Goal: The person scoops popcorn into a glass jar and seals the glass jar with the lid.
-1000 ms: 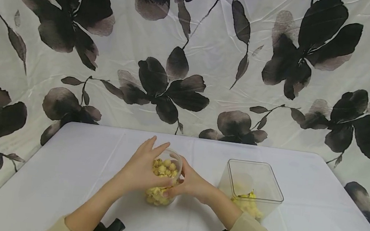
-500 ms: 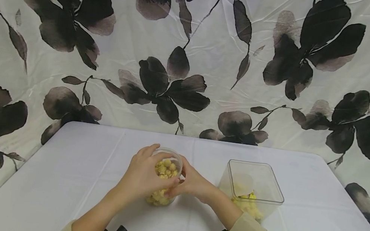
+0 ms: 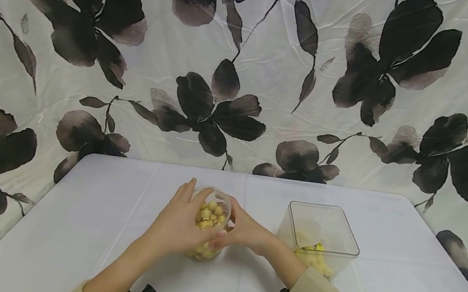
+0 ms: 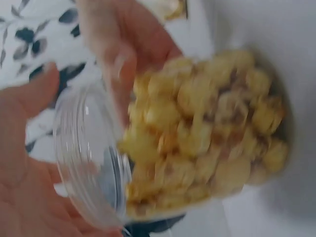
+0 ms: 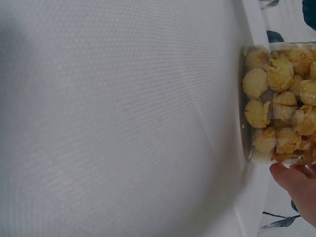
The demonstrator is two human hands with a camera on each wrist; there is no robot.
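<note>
- Watching remotely, I saw the left hand (image 3: 178, 226) wrapped round the near-left side of the round clear jar (image 3: 210, 224) of popcorn (image 3: 210, 212), its grip curled onto the wall with fingers reaching up past the rim.
- A second earlier those fingers had stood straighter above the mouth; half a second earlier they had bent over the rim; now they lay against the jar's far-left side.
- I saw the right hand (image 3: 244, 232) on the jar's right side, thumb towards the left thumb, its grip closed round the wall; it had hardly shifted.
- The jar stood on the white desk (image 3: 103, 208), near the middle, in the same spot as before.
- From the left wrist, I saw the jar's open mouth (image 4: 91, 153) and the popcorn inside, blurred.
- From the right wrist, I saw a fingertip (image 5: 296, 190) touching the jar's base.
- The square clear container (image 3: 320, 236), with yellow pieces at its bottom, sat well apart to the right, unmoved.
</note>
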